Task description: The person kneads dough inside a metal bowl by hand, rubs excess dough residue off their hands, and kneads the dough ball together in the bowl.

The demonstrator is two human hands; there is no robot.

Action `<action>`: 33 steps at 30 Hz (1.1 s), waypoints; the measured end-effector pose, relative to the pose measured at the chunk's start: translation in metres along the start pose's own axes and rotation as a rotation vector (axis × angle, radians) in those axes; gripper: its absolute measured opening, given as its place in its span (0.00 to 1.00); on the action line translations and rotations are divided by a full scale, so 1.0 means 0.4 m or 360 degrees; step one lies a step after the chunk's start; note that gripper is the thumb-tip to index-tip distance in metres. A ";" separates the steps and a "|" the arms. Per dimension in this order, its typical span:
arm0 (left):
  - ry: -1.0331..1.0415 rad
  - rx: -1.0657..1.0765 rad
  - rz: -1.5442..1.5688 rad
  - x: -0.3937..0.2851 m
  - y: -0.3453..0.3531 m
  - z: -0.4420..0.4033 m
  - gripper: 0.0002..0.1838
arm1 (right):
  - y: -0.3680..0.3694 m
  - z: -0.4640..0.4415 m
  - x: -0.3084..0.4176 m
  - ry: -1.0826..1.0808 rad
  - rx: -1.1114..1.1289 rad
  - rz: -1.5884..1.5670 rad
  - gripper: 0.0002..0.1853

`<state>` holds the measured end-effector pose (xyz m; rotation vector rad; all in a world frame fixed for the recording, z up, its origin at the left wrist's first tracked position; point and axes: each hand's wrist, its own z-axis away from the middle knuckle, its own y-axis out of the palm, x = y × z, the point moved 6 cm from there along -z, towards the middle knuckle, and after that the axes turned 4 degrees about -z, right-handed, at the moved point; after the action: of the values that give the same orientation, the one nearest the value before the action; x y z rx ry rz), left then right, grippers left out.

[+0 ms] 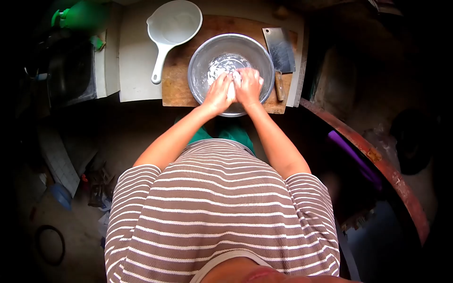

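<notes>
A round metal basin [197, 52] stands on a wooden cutting board [175, 85], with white floury residue [222, 63] smeared over its bottom. Both my hands are inside its near half, side by side. My left hand [220, 93] has its fingers curled against a pale lump of dough [231, 90]. Pressed close beside it, my right hand [248, 86] is closed on the same dough, its fingers bent and whitened. Most of the dough is hidden by the hands.
A white ladle-shaped dipper [177, 23] lies left of the basin, its handle toward me. At the right lies a cleaver [281, 49] with a wooden handle [280, 87]. A dark appliance [71, 70] stands far left. A reddish curved edge [377, 160] runs along the right.
</notes>
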<state>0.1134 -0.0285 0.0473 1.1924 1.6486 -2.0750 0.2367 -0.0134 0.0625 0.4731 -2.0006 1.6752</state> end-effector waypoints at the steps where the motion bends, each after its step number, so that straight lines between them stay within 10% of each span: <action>1: 0.0026 0.0107 -0.0108 -0.009 0.019 0.018 0.35 | 0.019 0.022 -0.010 0.0060 0.0061 -0.0060 0.09; 7: 0.0056 0.0007 -0.0748 0.003 0.063 0.026 0.38 | 0.067 0.031 -0.011 0.0036 -0.0138 0.0029 0.09; 26: 0.0069 -0.0029 -0.0561 0.137 0.008 -0.241 0.26 | 0.171 -0.242 -0.070 0.0030 -0.0090 0.0203 0.20; 33: -0.0061 0.0274 0.0026 0.111 -0.022 -0.195 0.29 | 0.119 -0.204 -0.095 -0.0056 0.0902 -0.0460 0.13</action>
<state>0.1143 0.0574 0.0196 1.2042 1.4629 -2.2533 0.2534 0.0740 0.0130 0.9401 -1.3678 2.0312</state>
